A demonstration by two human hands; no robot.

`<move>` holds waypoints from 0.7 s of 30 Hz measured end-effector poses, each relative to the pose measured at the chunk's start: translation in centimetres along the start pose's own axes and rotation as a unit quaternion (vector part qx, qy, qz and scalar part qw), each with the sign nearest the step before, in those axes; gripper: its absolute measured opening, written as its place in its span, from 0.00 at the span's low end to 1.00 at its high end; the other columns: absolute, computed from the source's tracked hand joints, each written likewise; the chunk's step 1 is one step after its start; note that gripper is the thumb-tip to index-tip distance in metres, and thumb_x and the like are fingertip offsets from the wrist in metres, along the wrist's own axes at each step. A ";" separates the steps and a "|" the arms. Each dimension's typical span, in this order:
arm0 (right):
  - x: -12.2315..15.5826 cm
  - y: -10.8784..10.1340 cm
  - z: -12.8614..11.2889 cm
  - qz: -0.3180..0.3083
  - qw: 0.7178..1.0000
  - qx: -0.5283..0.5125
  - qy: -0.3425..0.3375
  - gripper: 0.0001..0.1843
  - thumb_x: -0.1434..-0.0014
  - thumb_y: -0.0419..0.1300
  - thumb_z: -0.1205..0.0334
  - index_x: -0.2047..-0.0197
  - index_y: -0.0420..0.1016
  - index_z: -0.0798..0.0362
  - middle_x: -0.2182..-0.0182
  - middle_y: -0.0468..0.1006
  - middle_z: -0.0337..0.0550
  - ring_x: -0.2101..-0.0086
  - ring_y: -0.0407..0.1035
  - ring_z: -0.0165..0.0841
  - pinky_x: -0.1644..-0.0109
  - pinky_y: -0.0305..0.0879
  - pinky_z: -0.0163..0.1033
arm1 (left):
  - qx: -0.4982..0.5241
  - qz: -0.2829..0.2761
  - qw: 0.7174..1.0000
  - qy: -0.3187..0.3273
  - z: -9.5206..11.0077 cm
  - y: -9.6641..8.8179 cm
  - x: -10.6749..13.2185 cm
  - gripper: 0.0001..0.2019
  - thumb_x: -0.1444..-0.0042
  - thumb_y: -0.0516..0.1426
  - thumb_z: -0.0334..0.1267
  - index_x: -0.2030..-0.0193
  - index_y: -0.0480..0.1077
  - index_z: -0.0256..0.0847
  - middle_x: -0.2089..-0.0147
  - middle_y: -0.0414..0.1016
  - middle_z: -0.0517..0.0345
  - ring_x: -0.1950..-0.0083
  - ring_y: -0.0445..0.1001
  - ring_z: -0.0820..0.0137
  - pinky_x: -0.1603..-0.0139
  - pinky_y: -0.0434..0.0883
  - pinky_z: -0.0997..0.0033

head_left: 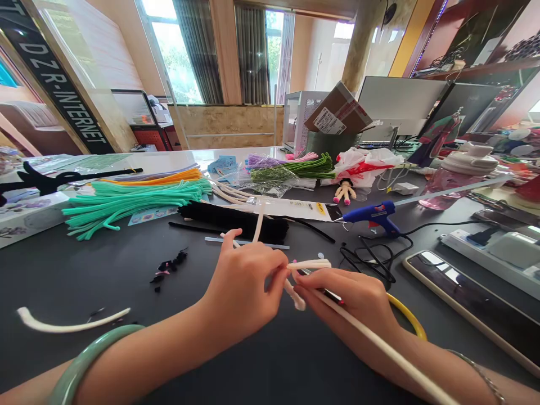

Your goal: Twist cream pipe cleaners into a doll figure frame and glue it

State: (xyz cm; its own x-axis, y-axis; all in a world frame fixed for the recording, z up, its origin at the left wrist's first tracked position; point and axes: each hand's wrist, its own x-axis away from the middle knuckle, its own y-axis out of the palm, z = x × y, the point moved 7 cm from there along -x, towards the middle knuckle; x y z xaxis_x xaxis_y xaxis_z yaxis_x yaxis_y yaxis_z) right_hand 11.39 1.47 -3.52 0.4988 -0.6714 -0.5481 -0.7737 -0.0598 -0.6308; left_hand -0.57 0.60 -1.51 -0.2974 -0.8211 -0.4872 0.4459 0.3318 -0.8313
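Observation:
Above the dark table, my left hand (247, 275) is closed in a pinch on cream pipe cleaners (311, 264), its little finger lifted. One strand stands up behind that hand, and a short curled end hangs below the fingertips. My right hand (352, 295) pinches close beside it, holding a long cream pipe cleaner (379, 338) that runs down past the right wrist. The fingertips of both hands nearly meet. A dark, slim thing shows partly under my right fingers; I cannot make out its kind. A loose cream pipe cleaner (71, 327) lies at the left.
Behind the hands lie black pipe cleaners (232, 220) and turquoise pipe cleaners (139, 197). At the right are a blue glue gun (373, 216) with its cord, a phone (476, 304), a power strip (498, 253) and a pink bottle (453, 177). Black scraps (169, 265) lie left.

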 end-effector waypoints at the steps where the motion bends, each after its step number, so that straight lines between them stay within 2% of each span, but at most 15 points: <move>1: 0.1 -0.2 -0.5 0.001 0.998 0.042 -0.046 0.15 0.39 0.54 0.64 0.74 0.76 0.54 0.78 0.78 0.42 0.79 0.68 0.28 0.74 0.62 0.32 | -0.023 -0.006 0.999 0.024 0.3 0.1 0.0 0.11 0.45 0.49 0.30 0.74 0.70 0.39 0.78 0.73 0.62 0.74 0.69 0.71 0.46 0.53 0.38; 4: 0.2 -0.8 -1.4 0.006 0.986 0.118 -0.115 0.16 0.38 0.52 0.67 0.74 0.77 0.54 0.81 0.77 0.41 0.80 0.67 0.27 0.75 0.60 0.31 | -0.080 -0.024 0.992 0.092 1.2 0.1 0.3 0.12 0.46 0.48 0.27 0.76 0.69 0.39 0.79 0.72 0.61 0.73 0.68 0.70 0.45 0.48 0.35; 6: -0.1 -1.3 -1.4 0.006 0.986 0.128 -0.108 0.16 0.39 0.53 0.67 0.74 0.77 0.53 0.83 0.74 0.39 0.82 0.65 0.26 0.77 0.57 0.31 | -0.105 -0.045 0.985 0.130 1.8 0.1 0.4 0.11 0.49 0.48 0.24 0.76 0.68 0.39 0.78 0.71 0.62 0.72 0.68 0.70 0.43 0.44 0.35; 8: -0.7 -1.6 -0.8 -0.010 0.995 0.080 -0.059 0.15 0.40 0.55 0.65 0.76 0.77 0.54 0.83 0.73 0.38 0.82 0.63 0.26 0.78 0.56 0.31 | -0.109 -0.078 0.977 0.169 2.3 -0.1 0.5 0.10 0.52 0.49 0.22 0.75 0.67 0.38 0.77 0.71 0.62 0.70 0.69 0.70 0.41 0.40 0.36; 10: -1.2 -1.6 0.6 -0.037 0.999 -0.021 0.032 0.12 0.44 0.59 0.63 0.77 0.77 0.54 0.83 0.72 0.38 0.81 0.62 0.26 0.78 0.55 0.31 | -0.075 -0.116 0.971 0.194 2.6 -0.4 0.4 0.10 0.52 0.50 0.22 0.76 0.67 0.38 0.76 0.72 0.63 0.69 0.70 0.72 0.39 0.36 0.38; 11: -1.3 -1.3 1.3 -0.052 0.992 -0.081 0.083 0.10 0.46 0.61 0.63 0.77 0.77 0.54 0.83 0.72 0.37 0.81 0.61 0.26 0.78 0.54 0.31 | -0.047 -0.132 0.971 0.192 2.5 -0.7 0.3 0.09 0.50 0.51 0.23 0.76 0.67 0.38 0.75 0.73 0.63 0.68 0.70 0.72 0.38 0.35 0.40; 14: -1.3 -0.1 3.1 -0.095 0.941 -0.247 0.211 0.08 0.53 0.66 0.61 0.78 0.77 0.55 0.83 0.70 0.36 0.81 0.59 0.26 0.78 0.52 0.31 | 0.048 -0.157 0.971 0.173 2.2 -1.2 -0.2 0.09 0.44 0.53 0.26 0.73 0.69 0.39 0.74 0.74 0.65 0.66 0.73 0.74 0.36 0.35 0.48; 18: -0.6 1.8 4.1 -0.118 0.863 -0.391 0.299 0.09 0.61 0.71 0.60 0.79 0.77 0.56 0.82 0.71 0.37 0.78 0.59 0.26 0.75 0.52 0.32 | 0.189 -0.183 0.960 0.100 1.5 -0.6 -0.6 0.07 0.45 0.55 0.27 0.72 0.70 0.40 0.71 0.76 0.66 0.65 0.74 0.75 0.34 0.37 0.51; 21: 0.0 2.8 4.6 -0.102 0.811 -0.464 0.342 0.12 0.62 0.72 0.58 0.79 0.77 0.57 0.83 0.69 0.35 0.79 0.56 0.23 0.76 0.48 0.31 | 0.259 -0.168 0.951 0.025 0.6 0.2 -0.8 0.04 0.46 0.56 0.30 0.72 0.70 0.38 0.73 0.76 0.65 0.70 0.71 0.76 0.38 0.53 0.57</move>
State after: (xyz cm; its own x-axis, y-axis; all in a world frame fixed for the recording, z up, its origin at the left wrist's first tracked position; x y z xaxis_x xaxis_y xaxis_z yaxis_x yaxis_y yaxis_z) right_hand 10.97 4.71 -7.79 0.5659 -0.8109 0.1488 -0.8213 -0.5385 0.1886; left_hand 0.28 1.07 -1.13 -0.5310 -0.8126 -0.2404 0.6705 -0.2294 -0.7055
